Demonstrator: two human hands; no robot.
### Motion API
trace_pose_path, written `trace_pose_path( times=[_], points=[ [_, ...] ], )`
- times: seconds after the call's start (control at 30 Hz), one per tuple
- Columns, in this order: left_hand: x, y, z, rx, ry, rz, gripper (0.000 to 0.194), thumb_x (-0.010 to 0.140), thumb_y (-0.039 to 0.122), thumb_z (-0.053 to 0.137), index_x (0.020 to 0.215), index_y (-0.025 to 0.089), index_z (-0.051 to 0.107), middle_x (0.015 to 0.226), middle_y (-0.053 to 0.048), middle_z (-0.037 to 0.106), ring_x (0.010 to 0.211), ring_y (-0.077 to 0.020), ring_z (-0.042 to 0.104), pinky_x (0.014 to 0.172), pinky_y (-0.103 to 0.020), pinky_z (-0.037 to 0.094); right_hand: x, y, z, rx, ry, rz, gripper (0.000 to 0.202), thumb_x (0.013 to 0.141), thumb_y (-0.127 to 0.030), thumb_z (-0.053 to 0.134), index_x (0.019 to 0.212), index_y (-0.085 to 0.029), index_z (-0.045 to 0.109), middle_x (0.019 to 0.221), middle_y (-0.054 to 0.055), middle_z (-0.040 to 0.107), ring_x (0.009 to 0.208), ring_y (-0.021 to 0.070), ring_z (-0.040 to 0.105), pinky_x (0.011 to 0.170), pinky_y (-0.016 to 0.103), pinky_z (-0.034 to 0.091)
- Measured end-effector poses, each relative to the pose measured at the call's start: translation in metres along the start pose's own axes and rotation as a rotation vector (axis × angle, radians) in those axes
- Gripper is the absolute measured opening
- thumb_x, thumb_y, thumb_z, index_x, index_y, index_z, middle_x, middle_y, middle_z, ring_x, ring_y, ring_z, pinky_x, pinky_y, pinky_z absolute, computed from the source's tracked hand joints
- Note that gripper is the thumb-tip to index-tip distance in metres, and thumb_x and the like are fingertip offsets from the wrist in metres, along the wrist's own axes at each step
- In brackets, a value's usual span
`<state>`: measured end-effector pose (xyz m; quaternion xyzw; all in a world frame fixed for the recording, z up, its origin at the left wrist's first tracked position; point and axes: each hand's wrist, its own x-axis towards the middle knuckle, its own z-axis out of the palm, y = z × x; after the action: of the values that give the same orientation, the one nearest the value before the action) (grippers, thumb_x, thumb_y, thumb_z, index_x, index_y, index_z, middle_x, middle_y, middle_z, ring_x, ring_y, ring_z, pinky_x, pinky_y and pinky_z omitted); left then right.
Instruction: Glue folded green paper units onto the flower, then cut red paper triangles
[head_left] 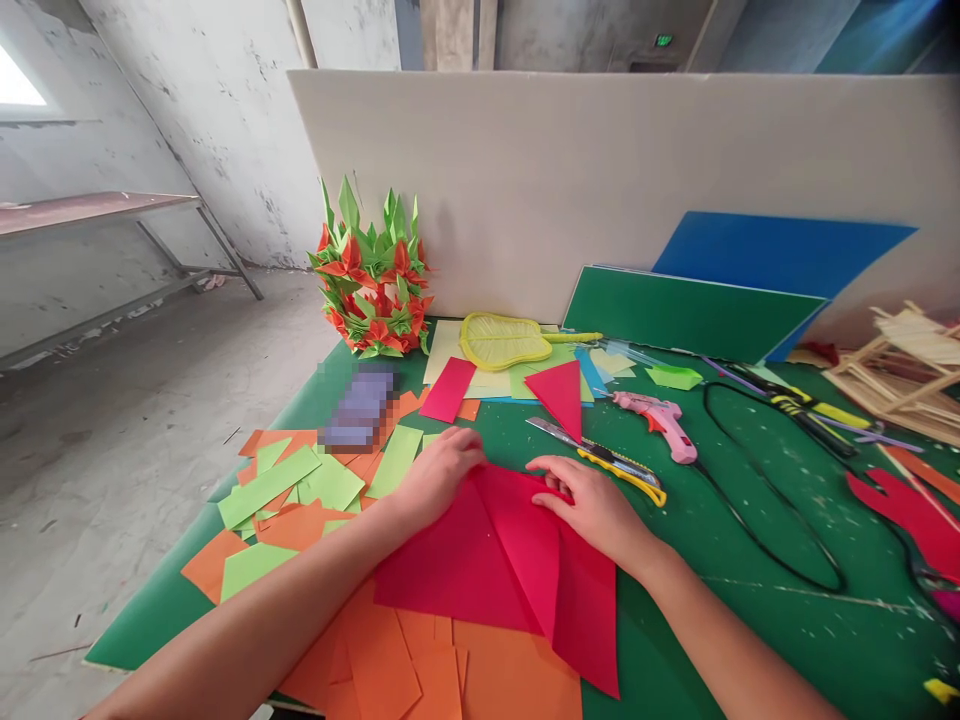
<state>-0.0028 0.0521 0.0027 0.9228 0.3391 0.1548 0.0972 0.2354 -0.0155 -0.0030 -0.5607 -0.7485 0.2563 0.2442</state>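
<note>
Nearest, loose orange sheets point(386, 668) lie overlapping on the green table point(667, 650). Just beyond, partly on top of them, is the red paper point(446, 567), between the person's forearms, with a long folded flap running down its middle and one pointed corner reaching over the green surface on the right. The right hand point(596, 505) is narrow, thumb and fingers holding the upper edge of the red paper. The left hand point(442, 470) has its fingers bent down at the top of the fold, touching it; whether they pinch it I cannot tell. Left of that hand, green and orange scraps point(277, 495) are strewn in a loose heap, with a blurred-out purplish object point(358, 408) behind them. Ahead of the right hand lies a yellow-handled craft knife point(615, 463), and past it a pink glue gun point(664, 422). Farther back are a red rectangle point(448, 390), a red triangle point(562, 390) touching the knife, and a yellow hand fan point(504, 342) on pale sheets. At the back stand a green-and-orange paper ornament point(375, 290), a green board point(690, 312), a blue board point(780, 255) and a tall pale panel point(562, 150)
</note>
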Motion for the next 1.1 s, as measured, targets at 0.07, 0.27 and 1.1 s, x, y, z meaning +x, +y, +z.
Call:
trace_pose_path(
  times=[0.07,0.27,1.1],
  points=[
    [-0.001,0.001,-0.001,-0.028,-0.048,0.034,0.029,0.086,0.003,0.043,0.097,0.017,0.066,0.105,-0.008,0.064,0.097,-0.0209,0.058,0.086,-0.032,0.047,0.000,0.000,0.000,-0.001,-0.003,0.004,0.026,0.089,-0.031,0.055,0.114,-0.028,0.058,0.096,0.003,0.064,0.083,0.0193,0.060,0.069,0.030,0.048],
    [-0.004,0.007,-0.011,-0.052,-0.094,0.016,0.021,0.092,0.015,0.043,0.093,0.017,0.065,0.109,-0.008,0.064,0.095,-0.0211,0.062,0.086,-0.034,0.050,0.000,0.000,-0.001,0.038,-0.031,-0.026,0.020,0.091,-0.031,0.052,0.107,-0.028,0.063,0.108,0.004,0.065,0.098,0.0206,0.061,0.081,0.031,0.050],
    [-0.007,0.010,-0.015,0.007,-0.133,-0.093,0.035,0.080,0.042,0.068,0.100,0.014,0.061,0.107,-0.012,0.061,0.099,-0.0274,0.060,0.086,-0.039,0.049,0.000,0.000,-0.002,0.037,-0.038,-0.037,0.021,0.090,-0.031,0.053,0.108,-0.027,0.063,0.108,0.004,0.066,0.098,0.0203,0.062,0.081,0.031,0.050]
  ],
)
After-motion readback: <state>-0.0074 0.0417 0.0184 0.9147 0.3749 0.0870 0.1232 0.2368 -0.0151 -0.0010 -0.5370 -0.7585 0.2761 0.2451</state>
